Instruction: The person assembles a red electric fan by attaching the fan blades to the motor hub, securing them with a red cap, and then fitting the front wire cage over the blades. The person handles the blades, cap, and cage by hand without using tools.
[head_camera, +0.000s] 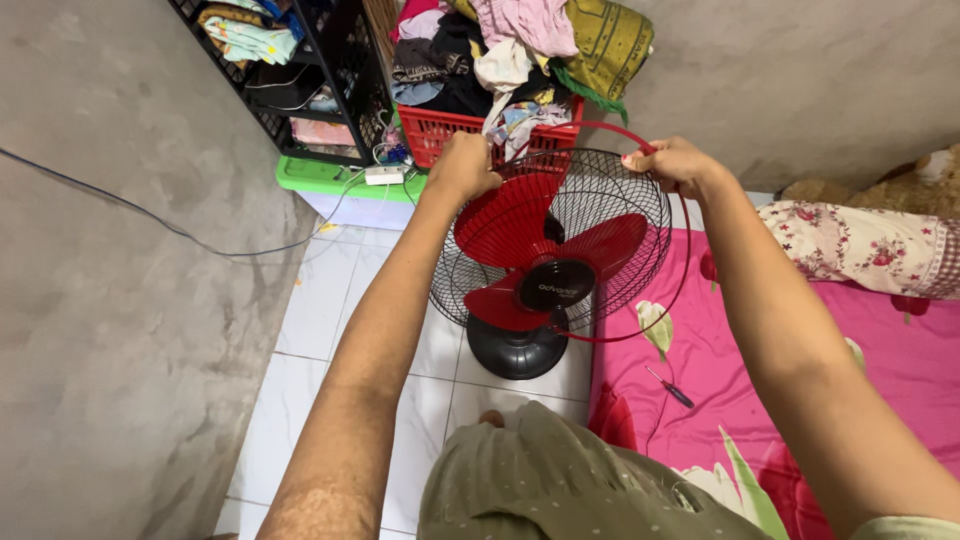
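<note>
At the frame's upper middle, a thin red ring (668, 300) is gripped by both hands over the fan's black wire guard (560, 250). The left hand (465, 165) is clamped on its top left, the right hand (672, 162) on its top right, both arms outstretched.

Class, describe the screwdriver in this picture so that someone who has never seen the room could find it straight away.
Start at the pink flowered bedsheet on the right. Near its left edge, just right of the fan's black base, lies the screwdriver. It is the only tool there: a thin metal shaft with a dark handle, lying loose on the fabric.
</note>
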